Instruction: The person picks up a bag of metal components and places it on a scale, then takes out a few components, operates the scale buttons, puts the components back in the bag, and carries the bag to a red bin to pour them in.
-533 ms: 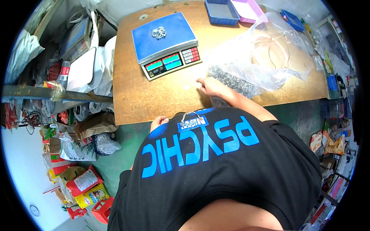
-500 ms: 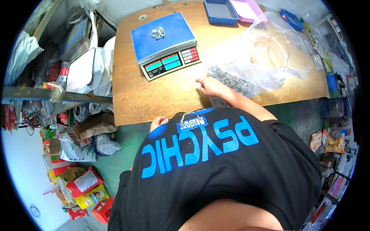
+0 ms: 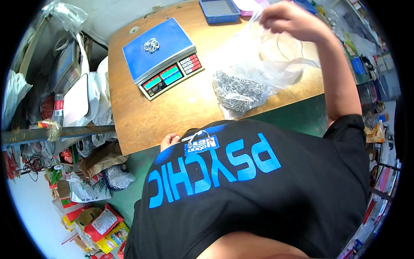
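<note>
High over the far right part of the bench [image 3: 142, 114], the right grip [image 3: 295, 21], slightly blurred, with fingers curled inward. Close beside these fingers, the thin upper film of a clear plastic bag [image 3: 286, 73]; cannot tell whether pinched by them or only behind them. To the near side of the right grip and somewhat to its left, on the bench, the filled part of this bag, with many small metal rings [image 3: 239, 93] heaped inside, well apart from the fingers.

By the near edge of the bench, the left grip [image 3: 170, 140], with fingers loosely bent and partly covered by the black shirt [image 3: 258, 194]. Cannot tell whether closed on something.

Beyond the left grip, a digital scale [image 3: 161, 60] with blue platform and lit display; upon its platform, a small pile of similar rings [image 3: 151, 45], well to the left of the right grip. Just beyond the right grip and to its left, a blue tray [image 3: 220, 19] and, next to it, a pink tray [image 3: 246, 8].
</note>
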Motion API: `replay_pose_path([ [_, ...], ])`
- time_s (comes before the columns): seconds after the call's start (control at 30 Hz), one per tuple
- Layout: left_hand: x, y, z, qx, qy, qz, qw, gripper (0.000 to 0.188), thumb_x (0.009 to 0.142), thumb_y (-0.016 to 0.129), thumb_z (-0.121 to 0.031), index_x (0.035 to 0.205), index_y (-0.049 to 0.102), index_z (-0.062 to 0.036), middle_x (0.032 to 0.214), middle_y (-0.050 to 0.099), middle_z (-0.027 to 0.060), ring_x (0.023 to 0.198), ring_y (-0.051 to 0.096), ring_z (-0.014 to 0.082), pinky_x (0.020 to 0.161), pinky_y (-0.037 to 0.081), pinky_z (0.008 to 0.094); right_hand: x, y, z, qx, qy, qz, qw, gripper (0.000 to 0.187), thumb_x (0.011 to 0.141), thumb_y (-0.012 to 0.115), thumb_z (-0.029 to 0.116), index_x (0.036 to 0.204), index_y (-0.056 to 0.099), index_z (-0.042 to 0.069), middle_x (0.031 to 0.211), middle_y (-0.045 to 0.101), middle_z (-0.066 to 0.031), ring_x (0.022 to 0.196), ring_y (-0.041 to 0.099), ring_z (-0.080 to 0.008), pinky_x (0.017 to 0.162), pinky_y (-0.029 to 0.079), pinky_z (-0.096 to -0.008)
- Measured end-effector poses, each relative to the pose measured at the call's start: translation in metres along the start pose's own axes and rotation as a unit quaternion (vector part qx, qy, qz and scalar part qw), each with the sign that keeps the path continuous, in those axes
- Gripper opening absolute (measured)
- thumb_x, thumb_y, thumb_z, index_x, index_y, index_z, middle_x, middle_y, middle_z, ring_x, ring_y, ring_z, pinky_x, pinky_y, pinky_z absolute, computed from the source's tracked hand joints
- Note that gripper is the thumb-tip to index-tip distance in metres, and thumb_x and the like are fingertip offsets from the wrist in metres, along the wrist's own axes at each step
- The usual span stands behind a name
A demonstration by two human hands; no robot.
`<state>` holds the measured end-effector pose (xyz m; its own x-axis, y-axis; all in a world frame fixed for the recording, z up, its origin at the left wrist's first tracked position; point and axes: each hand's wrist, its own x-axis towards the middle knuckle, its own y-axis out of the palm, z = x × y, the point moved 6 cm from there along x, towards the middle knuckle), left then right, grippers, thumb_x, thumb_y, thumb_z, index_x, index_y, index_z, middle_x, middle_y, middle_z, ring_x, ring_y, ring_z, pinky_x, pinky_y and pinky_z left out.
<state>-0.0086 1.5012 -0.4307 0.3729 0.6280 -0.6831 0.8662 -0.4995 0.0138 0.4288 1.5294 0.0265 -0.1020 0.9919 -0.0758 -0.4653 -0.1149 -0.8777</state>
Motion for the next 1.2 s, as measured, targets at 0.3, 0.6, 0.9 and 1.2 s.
replay_pose_path([
  [0.3,-0.031,0.022,-0.049,0.047,0.047,-0.025,0.997,0.029,0.078,0.055,-0.018,0.100,0.051,0.0014,0.082,0.057,0.0061,0.072,0.053,0.0114,0.063,0.043,0.0236,0.028,0.200,-0.181,0.251,0.099,0.285,0.920,0.022,0.073,0.051,0.011,0.092,0.058,0.002,0.084,0.059,-0.0084,0.076,0.055,-0.0160,0.066,0.043,-0.0288],
  [0.6,-0.040,0.028,-0.044,0.004,0.068,-0.058,0.996,0.029,0.080,0.054,-0.016,0.102,0.049,0.0025,0.082,0.056,0.0057,0.071,0.053,0.0098,0.062,0.043,0.0217,0.023,0.271,-0.206,0.144,0.061,0.083,0.984,0.026,0.066,0.056,0.011,0.090,0.056,0.000,0.070,0.056,-0.0096,0.060,0.053,-0.0230,0.056,0.042,-0.0322],
  [0.9,-0.031,0.028,-0.058,0.080,0.070,-0.031,0.994,0.027,0.079,0.055,-0.018,0.097,0.052,0.0014,0.077,0.056,0.0043,0.069,0.051,0.0089,0.062,0.041,0.0215,0.000,0.207,-0.114,0.044,0.120,0.081,0.988,0.049,0.055,0.068,0.025,0.096,0.053,0.002,0.091,0.057,-0.0181,0.085,0.054,-0.0303,0.075,0.042,-0.0338],
  [1.2,-0.048,0.044,-0.094,0.040,0.073,-0.041,0.996,0.029,0.080,0.053,-0.017,0.101,0.048,0.0015,0.074,0.055,0.0040,0.064,0.049,0.0088,0.058,0.041,0.0223,0.001,0.194,-0.137,0.123,0.175,0.014,0.977,0.042,0.060,0.063,0.018,0.094,0.052,-0.005,0.091,0.056,-0.0185,0.086,0.054,-0.0274,0.077,0.041,-0.0321],
])
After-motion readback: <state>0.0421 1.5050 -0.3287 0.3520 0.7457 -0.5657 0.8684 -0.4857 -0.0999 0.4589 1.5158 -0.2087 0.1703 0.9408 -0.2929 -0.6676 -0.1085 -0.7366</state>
